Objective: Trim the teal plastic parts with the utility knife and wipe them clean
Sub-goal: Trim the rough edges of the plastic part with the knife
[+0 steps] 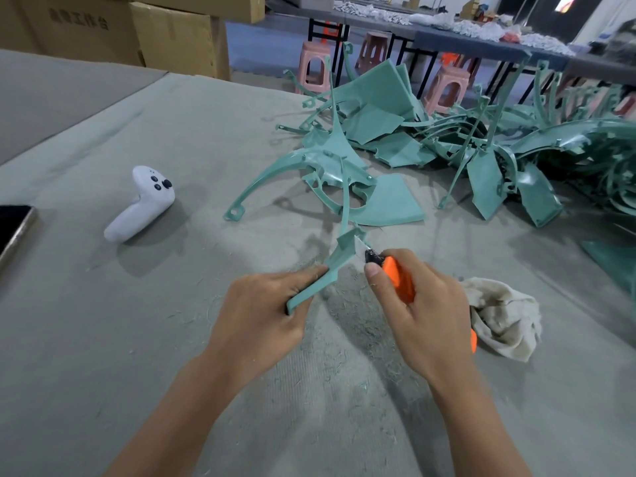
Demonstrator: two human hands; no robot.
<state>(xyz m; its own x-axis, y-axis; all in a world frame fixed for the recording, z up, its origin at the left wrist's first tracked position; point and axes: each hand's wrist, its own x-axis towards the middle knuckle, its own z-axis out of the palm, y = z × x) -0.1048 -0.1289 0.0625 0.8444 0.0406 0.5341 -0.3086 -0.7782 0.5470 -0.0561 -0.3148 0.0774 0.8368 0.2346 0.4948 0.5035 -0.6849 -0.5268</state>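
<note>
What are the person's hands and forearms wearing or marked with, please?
The left hand and right hand are bare: no gloves, rings or wristbands show. The left forearm and right forearm are uncovered too, with no sleeve, watch or marking in view down to the picture's lower edge.

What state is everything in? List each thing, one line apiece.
Teal part: gripped by the left hand.
Utility knife: gripped by the right hand, blade out, against the part.
Rag: crumpled on the table, not held.
Teal pile: heaped loosely.
Controller: lying on the table, untouched.
</note>
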